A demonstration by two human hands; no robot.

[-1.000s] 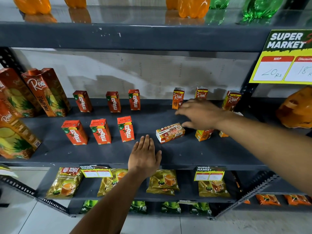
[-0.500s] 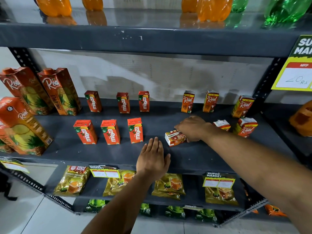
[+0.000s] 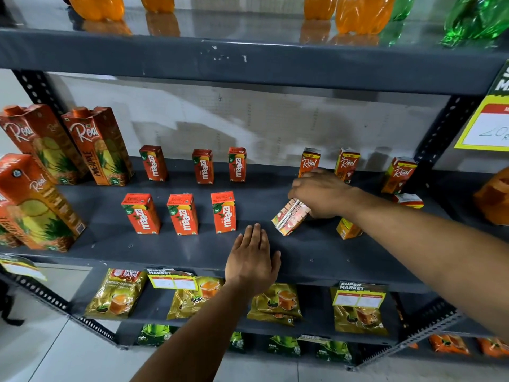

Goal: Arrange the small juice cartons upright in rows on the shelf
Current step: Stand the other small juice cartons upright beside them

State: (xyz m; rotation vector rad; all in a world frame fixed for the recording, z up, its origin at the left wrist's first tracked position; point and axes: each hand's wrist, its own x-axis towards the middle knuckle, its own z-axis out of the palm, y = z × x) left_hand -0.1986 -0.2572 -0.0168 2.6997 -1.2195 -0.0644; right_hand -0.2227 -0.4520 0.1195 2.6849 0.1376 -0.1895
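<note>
My right hand (image 3: 321, 193) grips a small Real juice carton (image 3: 289, 220) and holds it tilted, its lower end near the dark grey shelf (image 3: 192, 249). My left hand (image 3: 252, 260) lies flat and open on the shelf's front edge, holding nothing. Several small red Maaza cartons stand upright in two rows, a front one (image 3: 224, 212) nearest my left hand. Small Real cartons stand upright at the back (image 3: 309, 162), (image 3: 346, 164), (image 3: 399, 175). Another small carton (image 3: 347, 230) stands partly hidden under my right forearm, and one (image 3: 408, 200) sits behind it.
Large Real pineapple cartons (image 3: 100, 144) stand at the shelf's left end. Soda bottles (image 3: 360, 12) line the shelf above. Tea packets (image 3: 118, 293) and price tags (image 3: 172, 279) hang on the shelf below. A yellow price sign (image 3: 487, 125) hangs at right.
My right hand closed on the carton that lay on its side and has tipped it up off the shelf. My left hand stayed flat on the shelf edge.
</note>
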